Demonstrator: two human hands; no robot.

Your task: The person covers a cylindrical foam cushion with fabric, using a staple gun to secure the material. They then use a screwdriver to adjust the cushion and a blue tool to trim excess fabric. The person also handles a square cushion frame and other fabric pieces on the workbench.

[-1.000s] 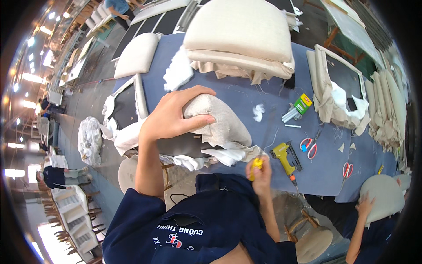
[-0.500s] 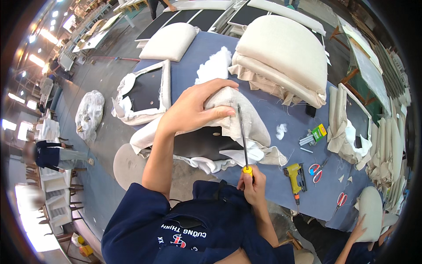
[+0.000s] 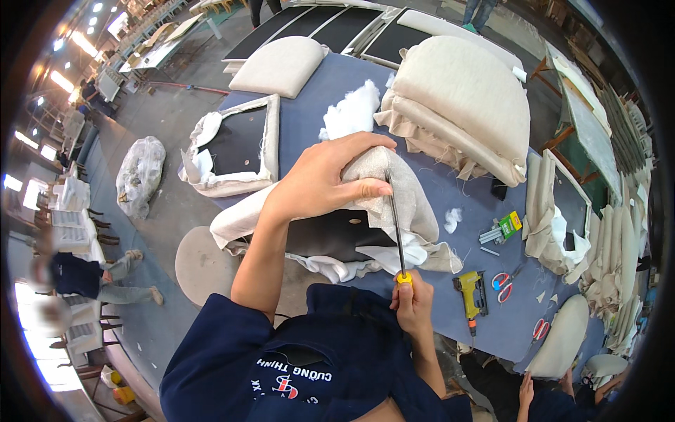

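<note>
A beige fabric-covered seat pad (image 3: 415, 200) is tilted up in front of me, its black underside (image 3: 327, 235) facing me and white padding spilling along the near edge. My left hand (image 3: 313, 179) grips its upper corner, thumb pressing the folded fabric on the near face and fingers over the top. In my right hand (image 3: 415, 306) is a long thin screwdriver (image 3: 399, 243) with a yellow handle. Its shaft points up and away from me, and the tip touches the fabric fold beside my left thumb. Whether the tip goes under the cloth cannot be seen.
On the blue table (image 3: 450, 337) lie a yellow staple gun (image 3: 470, 294), two pairs of scissors (image 3: 503, 283), a green staple box (image 3: 508, 225) and white stuffing (image 3: 351, 111). Stacked beige pads (image 3: 460, 95) stand behind. A co-worker's hand (image 3: 526, 390) holds another pad (image 3: 562, 337) at lower right.
My hands, the seat pad and the screwdriver keep nearly the same arrangement while the whole view shifts slightly. At lower right the co-worker's pad is tilted differently. A person at far left has changed stride.
</note>
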